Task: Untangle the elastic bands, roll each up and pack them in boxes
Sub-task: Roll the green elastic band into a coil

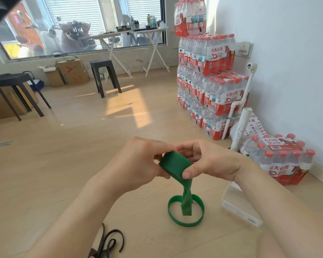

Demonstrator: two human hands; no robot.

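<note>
- Hands meet in mid-air above the wooden floor [78,157], both clamped on the green elastic band [175,164].
- Left hand [138,162] curls its fingers round the band's rolled upper part from the left side.
- Right hand [209,161] pinches the same part from the right, thumb pressed on its lower edge.
- Below the hands the band's free length hangs twisted, reaching the floor in an upright loop.
- Dark band [108,243] lies tangled on the floor, below the left forearm, well apart from the green one.
- White box [237,207] sits on the floor just right of the loop, partly under the right forearm.
</note>
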